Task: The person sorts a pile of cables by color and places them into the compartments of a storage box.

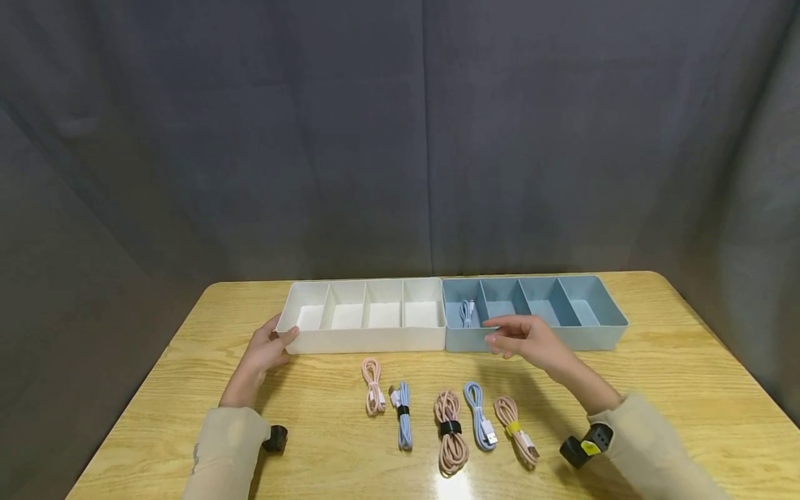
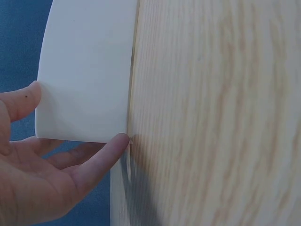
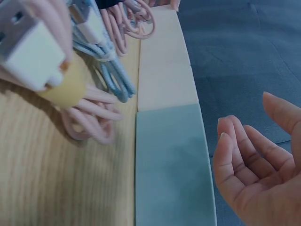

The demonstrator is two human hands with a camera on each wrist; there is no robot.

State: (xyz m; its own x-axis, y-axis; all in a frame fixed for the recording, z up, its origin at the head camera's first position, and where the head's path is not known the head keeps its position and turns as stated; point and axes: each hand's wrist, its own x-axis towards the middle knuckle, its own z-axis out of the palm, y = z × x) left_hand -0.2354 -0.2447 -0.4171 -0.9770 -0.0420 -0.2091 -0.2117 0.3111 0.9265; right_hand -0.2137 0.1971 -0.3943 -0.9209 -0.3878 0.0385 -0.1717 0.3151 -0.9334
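Head camera: the white tray [image 1: 369, 341] is standing toward the table's [image 1: 675, 368] far edge, its left end being gripped by the left hand [image 1: 265, 353], whose rear fingertips are disappearing behind it. Alongside, the blue tray [image 1: 587, 339] is adjoining its right end, the front wall hiding the bottom of a pale cable bundle [image 1: 466, 314], while the right hand [image 1: 526, 340], released and loosely bent, is hovering near that wall and covering part of it. Nearer the table's front edge, five cable bundles [image 1: 448, 411] are lying spread out, and both sleeves [image 1: 228, 451] are running out of view.
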